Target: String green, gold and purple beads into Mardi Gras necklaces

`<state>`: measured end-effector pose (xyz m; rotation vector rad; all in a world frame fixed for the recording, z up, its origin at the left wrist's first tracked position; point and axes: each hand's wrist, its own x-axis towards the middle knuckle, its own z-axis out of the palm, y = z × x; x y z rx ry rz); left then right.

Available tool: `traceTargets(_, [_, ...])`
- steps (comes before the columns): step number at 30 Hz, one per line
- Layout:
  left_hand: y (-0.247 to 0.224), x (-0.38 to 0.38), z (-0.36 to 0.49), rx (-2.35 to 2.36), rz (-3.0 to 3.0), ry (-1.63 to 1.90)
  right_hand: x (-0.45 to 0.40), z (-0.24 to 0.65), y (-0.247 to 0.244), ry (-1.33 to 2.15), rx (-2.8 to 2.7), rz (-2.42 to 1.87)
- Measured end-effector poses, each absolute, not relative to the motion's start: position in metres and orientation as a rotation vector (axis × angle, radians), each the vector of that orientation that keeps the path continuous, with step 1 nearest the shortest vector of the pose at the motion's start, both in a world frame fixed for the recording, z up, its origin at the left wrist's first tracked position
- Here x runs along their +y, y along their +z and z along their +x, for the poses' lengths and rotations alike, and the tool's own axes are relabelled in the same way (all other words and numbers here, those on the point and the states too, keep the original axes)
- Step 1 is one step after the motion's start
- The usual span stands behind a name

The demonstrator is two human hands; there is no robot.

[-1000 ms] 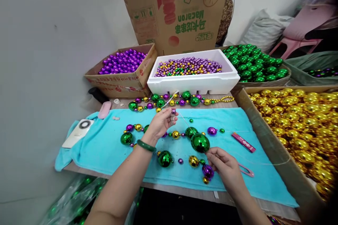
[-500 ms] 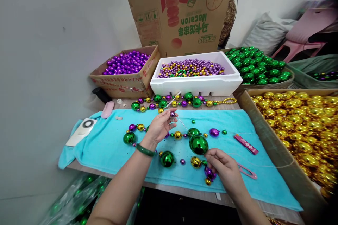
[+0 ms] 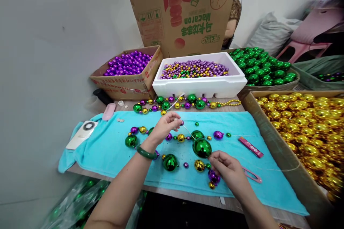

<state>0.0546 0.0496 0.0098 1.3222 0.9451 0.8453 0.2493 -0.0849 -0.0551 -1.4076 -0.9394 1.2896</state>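
My left hand (image 3: pixel 167 126) has its fingers pinched at a small purple bead (image 3: pixel 182 123), which sits on a thin pale needle-like rod (image 3: pixel 189 132). That rod runs down to a large shiny green bead (image 3: pixel 202 148), held up by my right hand (image 3: pixel 225 166) between thumb and forefinger at its lower right end. Behind it lies another green bead (image 3: pixel 197 135). Below my right fingers are a purple bead (image 3: pixel 214 177) and a gold bead (image 3: pixel 199 165). A strung row of beads (image 3: pixel 181 137) passes behind my left hand, partly hidden.
A turquoise towel (image 3: pixel 107 150) covers the table. Behind it lies a finished-looking bead strand (image 3: pixel 187 105). Around stand a purple-bead carton (image 3: pixel 120 87), a white foam box (image 3: pixel 199 87), green beads (image 3: pixel 262 66) and a gold-bead carton (image 3: pixel 276 143). Part of another person (image 3: pixel 231 25) shows behind the upright carton.
My left hand has moved slightly down, and the small purple bead is lower and nearer the large green bead. My right hand has stayed in place. More of the person's arm shows behind the carton.
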Motion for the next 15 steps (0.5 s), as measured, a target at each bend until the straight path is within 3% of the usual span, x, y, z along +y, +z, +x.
traceTargets(3, [0.003, 0.065, 0.051, 0.996, 1.448, 0.762, -0.083, 0.248, -0.057, 1.354, -0.846, -1.409])
traceTargets(8, [-0.019, 0.127, 0.018, 1.688, 1.844, 0.838, -0.083, 0.254, -0.055, 1.414, -0.732, -1.393])
traceTargets(15, [-0.058, 0.161, 0.01, 1.738, 2.001, 0.582, -0.081, 0.258, -0.05, 1.381, -0.769, -1.414])
